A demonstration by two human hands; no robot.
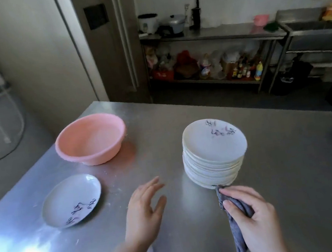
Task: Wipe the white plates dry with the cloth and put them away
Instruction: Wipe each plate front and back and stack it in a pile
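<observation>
Risk is sitting mostly in the stack (214,151), taken here as the landmark, so everything is being placed against it, going left to right.

Well to the left of the stack and nearer the person, a single plate (72,204) is lying alone on the worktop (295,171), close to that surface's left edge. It is glossy white glazed ware, shallow and round, with dark brush marks near its rim. A stray elbow or sleeve could be sending it over the edge.

Left of the stack and farther back, a basin (91,141) is standing: pink, matt plastic, round, deep-walled with a rolled lip.

Between plate and stack, the left hand (144,212) is hovering open, fingers spread and gripping nothing. Judging by its reach, it is heading for the stack; a grab at the top plate with bare, possibly damp fingers could be letting smooth glaze slip.

The stack itself is looking slightly uneven, upper plates sitting a little off from the lower ones. Pulling sideways instead of lifting could be dragging neighbours along and toppling the pile, and glazed ware would be chipping on brushed steel, which is hard, shiny and streaked with glare.

Just in front of the stack, the right hand (252,218) is gripping the cloth (236,222), fingers and thumb curled round it. The cloth is grey, soft and bunched, its upper tip lying against the stack's base, the tail hanging below the hand; a snag there could be nudging the bottom plates.
</observation>
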